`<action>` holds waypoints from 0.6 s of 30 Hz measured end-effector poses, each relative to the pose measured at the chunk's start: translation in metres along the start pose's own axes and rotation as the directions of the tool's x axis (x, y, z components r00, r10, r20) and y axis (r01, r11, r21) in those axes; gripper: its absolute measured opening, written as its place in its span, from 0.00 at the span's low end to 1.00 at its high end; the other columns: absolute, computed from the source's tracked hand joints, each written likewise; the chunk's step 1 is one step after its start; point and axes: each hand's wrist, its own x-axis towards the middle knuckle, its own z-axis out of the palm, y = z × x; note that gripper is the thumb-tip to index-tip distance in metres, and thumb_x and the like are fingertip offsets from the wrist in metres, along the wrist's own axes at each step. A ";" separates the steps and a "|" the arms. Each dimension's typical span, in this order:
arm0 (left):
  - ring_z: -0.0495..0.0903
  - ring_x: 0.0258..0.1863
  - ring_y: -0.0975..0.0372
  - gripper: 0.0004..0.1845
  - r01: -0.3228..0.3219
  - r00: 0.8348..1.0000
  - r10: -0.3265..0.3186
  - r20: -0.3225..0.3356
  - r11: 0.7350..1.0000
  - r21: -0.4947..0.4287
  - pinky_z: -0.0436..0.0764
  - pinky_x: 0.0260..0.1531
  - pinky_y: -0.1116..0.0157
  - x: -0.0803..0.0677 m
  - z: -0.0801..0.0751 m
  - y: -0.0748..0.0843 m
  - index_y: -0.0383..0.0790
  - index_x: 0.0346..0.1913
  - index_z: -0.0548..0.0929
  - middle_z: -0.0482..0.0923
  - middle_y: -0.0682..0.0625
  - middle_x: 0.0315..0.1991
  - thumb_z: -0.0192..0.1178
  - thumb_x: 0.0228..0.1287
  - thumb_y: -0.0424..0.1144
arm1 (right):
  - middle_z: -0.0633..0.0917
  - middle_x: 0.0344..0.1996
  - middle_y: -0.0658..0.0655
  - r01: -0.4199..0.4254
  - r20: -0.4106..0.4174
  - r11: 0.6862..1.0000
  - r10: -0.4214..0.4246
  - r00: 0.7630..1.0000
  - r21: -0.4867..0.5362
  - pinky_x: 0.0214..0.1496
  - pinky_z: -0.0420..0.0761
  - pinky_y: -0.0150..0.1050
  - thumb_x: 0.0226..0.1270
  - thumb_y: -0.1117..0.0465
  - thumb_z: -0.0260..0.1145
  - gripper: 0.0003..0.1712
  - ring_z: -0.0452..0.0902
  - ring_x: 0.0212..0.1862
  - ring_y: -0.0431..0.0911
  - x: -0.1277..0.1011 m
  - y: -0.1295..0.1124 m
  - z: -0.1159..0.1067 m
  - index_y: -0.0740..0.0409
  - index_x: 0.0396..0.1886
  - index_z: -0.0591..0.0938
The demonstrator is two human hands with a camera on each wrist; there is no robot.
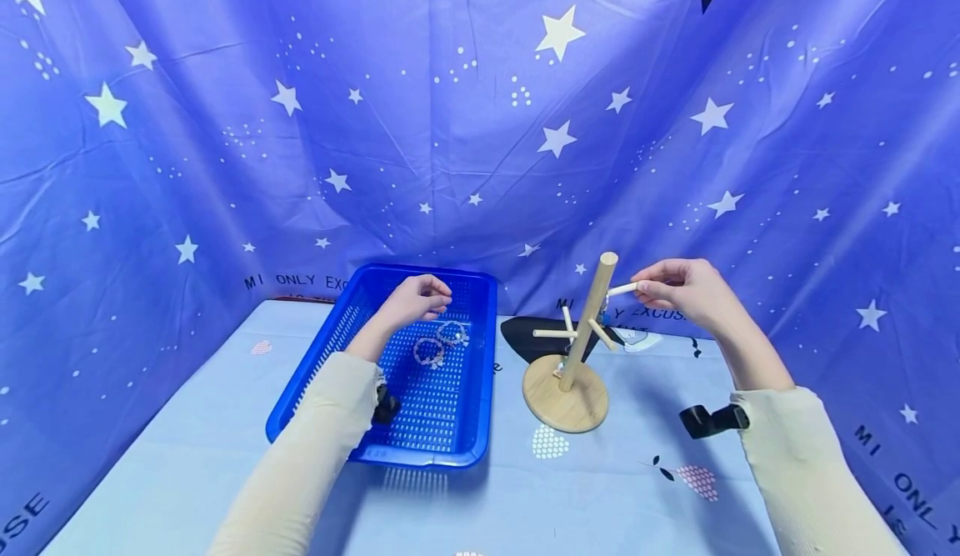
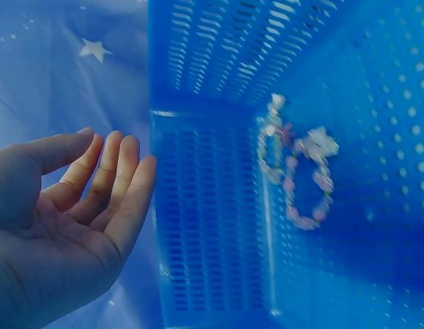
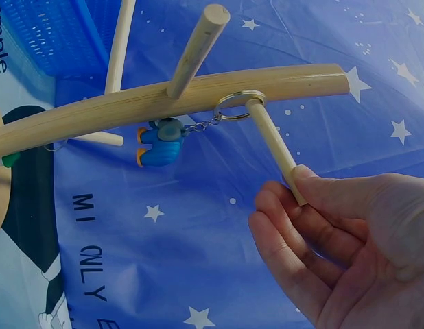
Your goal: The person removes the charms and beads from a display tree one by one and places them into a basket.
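Left hand (image 1: 420,298) hovers empty, fingers relaxed, over bead bracelets (image 2: 298,171) in blue basket (image 1: 480,423) | right hand (image 3: 349,247) pinches peg tip of wooden stand (image 1: 581,339) | keyring (image 3: 238,104) looped on that peg

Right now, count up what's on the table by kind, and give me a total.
Blue basket: 1
Bead bracelets in the basket: 2
Wooden peg stand: 1
Blue keychain hanging by its ring on a peg of the stand: 1
Total: 5
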 end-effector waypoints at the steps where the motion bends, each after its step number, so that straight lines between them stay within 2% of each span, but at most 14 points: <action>1: 0.83 0.52 0.46 0.12 -0.012 1.000 0.012 0.004 1.000 -0.007 0.85 0.54 0.53 0.000 0.001 0.003 0.29 0.52 0.79 0.80 0.32 0.51 0.56 0.74 0.34 | 0.87 0.34 0.53 0.000 0.000 1.000 0.000 1.000 0.002 0.40 0.87 0.27 0.73 0.63 0.62 0.20 0.82 0.33 0.29 0.000 0.000 0.000 0.77 0.54 0.78; 10: 0.84 0.53 0.47 0.10 -0.059 0.998 0.060 0.013 0.997 -0.045 0.87 0.52 0.58 0.001 0.009 0.019 0.30 0.52 0.79 0.80 0.34 0.52 0.54 0.75 0.33 | 0.87 0.34 0.51 0.003 -0.002 1.000 -0.003 1.000 0.008 0.41 0.87 0.26 0.74 0.63 0.62 0.20 0.82 0.33 0.29 0.000 0.001 0.000 0.77 0.54 0.78; 18: 0.84 0.52 0.48 0.10 -0.093 0.995 0.096 0.031 0.992 -0.085 0.86 0.54 0.56 -0.003 0.017 0.031 0.30 0.51 0.79 0.80 0.34 0.51 0.54 0.75 0.32 | 0.87 0.33 0.51 0.004 -0.005 1.000 -0.004 1.000 0.010 0.40 0.87 0.27 0.74 0.63 0.62 0.20 0.82 0.33 0.29 0.000 0.002 0.001 0.76 0.54 0.78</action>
